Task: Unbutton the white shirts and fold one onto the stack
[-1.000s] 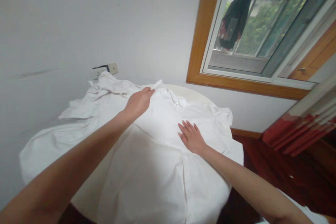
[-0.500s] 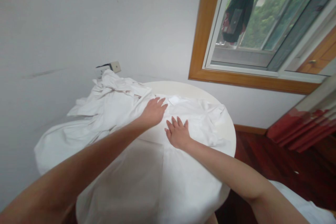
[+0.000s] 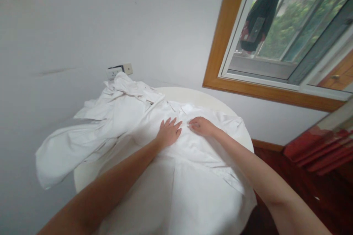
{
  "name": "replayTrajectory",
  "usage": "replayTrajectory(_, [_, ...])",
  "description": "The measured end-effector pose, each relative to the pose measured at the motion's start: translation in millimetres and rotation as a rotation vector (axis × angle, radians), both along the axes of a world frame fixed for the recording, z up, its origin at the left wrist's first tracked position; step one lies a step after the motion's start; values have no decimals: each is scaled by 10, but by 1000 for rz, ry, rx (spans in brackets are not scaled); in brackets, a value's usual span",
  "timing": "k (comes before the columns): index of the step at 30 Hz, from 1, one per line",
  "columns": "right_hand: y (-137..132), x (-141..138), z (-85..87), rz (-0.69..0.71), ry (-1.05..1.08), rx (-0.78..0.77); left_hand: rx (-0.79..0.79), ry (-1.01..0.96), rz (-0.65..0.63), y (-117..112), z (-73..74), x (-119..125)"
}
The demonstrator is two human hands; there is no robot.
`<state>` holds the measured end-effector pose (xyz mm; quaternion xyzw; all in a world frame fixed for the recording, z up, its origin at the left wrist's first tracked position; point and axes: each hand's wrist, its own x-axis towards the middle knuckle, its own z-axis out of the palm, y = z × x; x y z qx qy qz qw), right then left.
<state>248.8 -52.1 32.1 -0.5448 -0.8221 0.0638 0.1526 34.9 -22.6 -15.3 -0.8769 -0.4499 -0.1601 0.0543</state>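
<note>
Head camera: a white garment (image 3: 204, 183) lies spread over a round white table (image 3: 193, 95), running from near the far edge to the near edge and hanging over the rim at the near right. The left hand (image 3: 168, 134) rests palm down on it, fingers spread wide and gripping nothing. Just beside, the right hand (image 3: 202, 126) is at the cloth with fingers curled and a narrow gap to the thumb; whether a fold is pinched there, I cannot tell. Along the table's left edge lies a crumpled heap of white clothes (image 3: 110, 112), part of it jutting past the rim. Beyond the table's far left edge, a wall socket (image 3: 114, 73) shows above the heap. Beyond the far right edge are a wood-framed window (image 3: 275, 90) and a red-and-cream curtain (image 3: 306, 150) above a dark red floor (image 3: 292, 187).
</note>
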Motion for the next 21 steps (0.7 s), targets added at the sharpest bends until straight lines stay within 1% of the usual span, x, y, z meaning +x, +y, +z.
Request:
replayTrajectory(2, [223,-37,-9,-70,0,30,7,-1,-2,-16,3,6])
replayTrajectory(5, [583,-172,34,-186,24,43,23,-6,-3,-38,7,2])
replayTrajectory(10, [1207,-513,145,-310,65,63,44,-22,0,-79,27,-14])
replayTrajectory(13, [1532,-716,161,-371,67,39,52,-43,0,-97,25,-23])
replayTrajectory(17, [1841,-895,116,-426,55,-57,63,-74,1,-108,3,-32])
replayTrajectory(21, [2034,-951,71,-459,50,-144,57,-89,-10,-111,-12,-34])
